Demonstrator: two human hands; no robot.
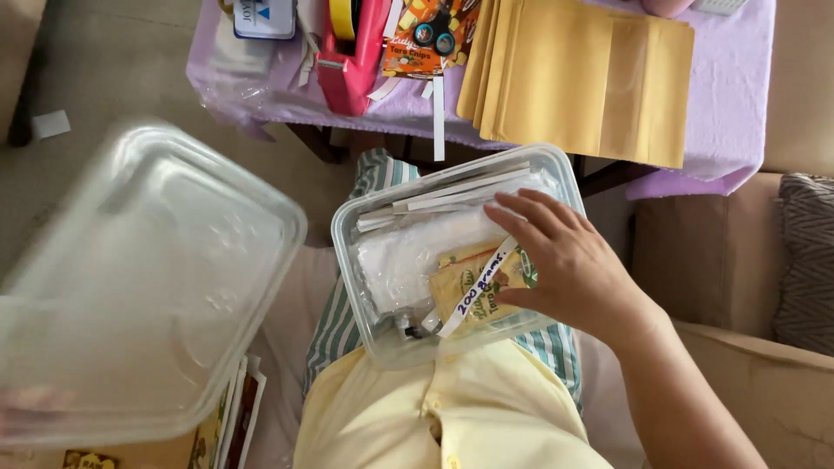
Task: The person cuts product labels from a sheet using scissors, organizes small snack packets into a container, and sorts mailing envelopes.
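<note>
Plastic box [365, 227], frame centre: right hand [569, 265] is reaching in, fingers spread over yellow packet [473, 291], gripping nothing. Left hand [35, 408] is holding lid [143, 278] aside; keep it clear.

At frame centre a clear plastic tub [369, 227] rests on the lap; the right hand [573, 265] lies over a yellow packet [469, 291] inside, while the left hand [30, 408], lower left, holds the clear lid [139, 278]
</note>
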